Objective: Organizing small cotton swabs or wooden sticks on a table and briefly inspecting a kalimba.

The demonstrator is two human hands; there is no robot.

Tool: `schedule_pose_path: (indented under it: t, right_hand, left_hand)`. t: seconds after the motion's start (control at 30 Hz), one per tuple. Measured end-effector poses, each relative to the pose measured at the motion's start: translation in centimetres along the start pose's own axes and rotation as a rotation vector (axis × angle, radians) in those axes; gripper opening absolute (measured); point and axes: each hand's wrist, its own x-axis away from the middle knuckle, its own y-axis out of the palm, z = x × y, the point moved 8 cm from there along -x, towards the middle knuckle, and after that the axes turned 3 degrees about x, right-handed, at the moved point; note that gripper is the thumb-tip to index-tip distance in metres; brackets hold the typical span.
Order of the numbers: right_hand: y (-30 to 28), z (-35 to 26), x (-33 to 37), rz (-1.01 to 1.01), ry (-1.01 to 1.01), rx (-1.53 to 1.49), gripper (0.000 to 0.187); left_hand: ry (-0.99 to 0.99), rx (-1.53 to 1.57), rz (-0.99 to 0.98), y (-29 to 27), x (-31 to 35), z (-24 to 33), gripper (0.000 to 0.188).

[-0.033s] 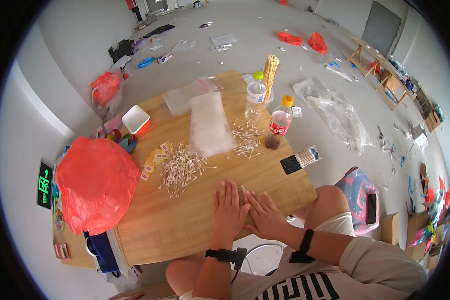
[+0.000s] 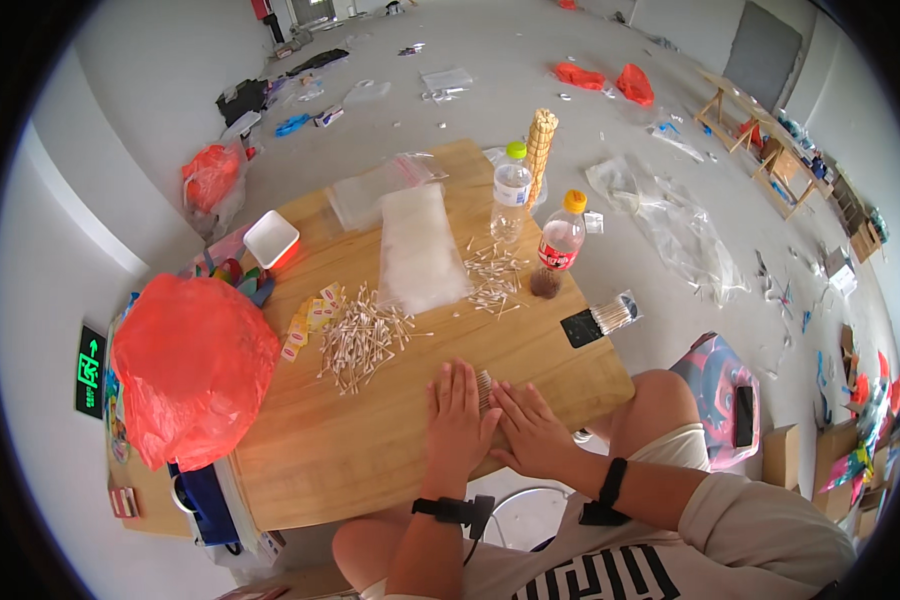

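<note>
My left hand (image 2: 454,425) lies flat on the wooden table (image 2: 340,455) near its front edge, fingers stretched forward. Beside it, my right hand (image 2: 535,430) rests with straight fingers angled toward the left. Between the two hands shows a small row of cotton swabs (image 2: 484,390), partly covered by them. A large loose pile of cotton swabs (image 2: 360,342) is spread farther left, and a smaller pile (image 2: 495,280) lies near the bottles. At the table's right edge sits a clear packet of cotton swabs (image 2: 610,316) with a black end.
Clear plastic bags (image 2: 420,255) lie mid-table. Behind the smaller pile stand a green-capped bottle (image 2: 511,195) and a yellow-capped bottle (image 2: 562,240). Yellow-and-white packets (image 2: 310,315) lie beside the big pile. A red plastic bag (image 2: 195,365) and a white-and-red tray (image 2: 271,240) occupy the left.
</note>
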Motion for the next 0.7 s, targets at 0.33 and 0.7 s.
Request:
schedule_pose_path:
  t: [0.33, 0.7]
  right_hand:
    - [0.7, -0.2, 0.0, 0.0, 0.023, -0.01, 0.081]
    - [0.2, 1.7, -0.4, 0.08, 0.099, -0.186, 0.072]
  left_hand:
    - [0.008, -0.079, 0.01, 0.3, 0.6, 0.9, 0.079]
    - [-0.008, -0.057, 0.014, 0.8, 1.2, 1.3, 0.077]
